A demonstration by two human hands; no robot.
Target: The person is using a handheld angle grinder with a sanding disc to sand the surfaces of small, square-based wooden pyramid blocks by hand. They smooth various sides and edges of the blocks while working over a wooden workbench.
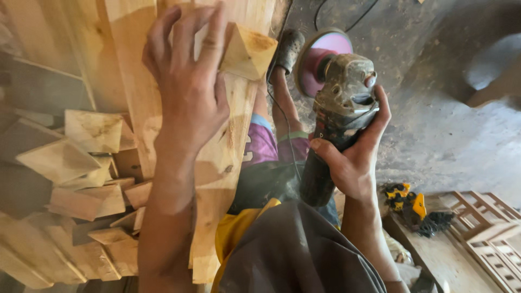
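Note:
My left hand (187, 87) grips a small pyramid-shaped wooden block (247, 51), fingers spread over it, resting on a long pale wooden plank (220, 163). My right hand (353, 157) holds a dusty angle grinder (336, 108) by its body, to the right of the plank. The grinder's pink sanding disc (320, 57) faces away, a short gap from the block. Its black cord (282, 119) runs down past my legs.
A heap of similar cut wooden blocks (89, 179) lies at left. A yellow-and-black power tool (407, 203) sits on a bench edge at lower right beside a wooden lattice frame (488, 228). Dusty concrete floor (434, 81) spreads right.

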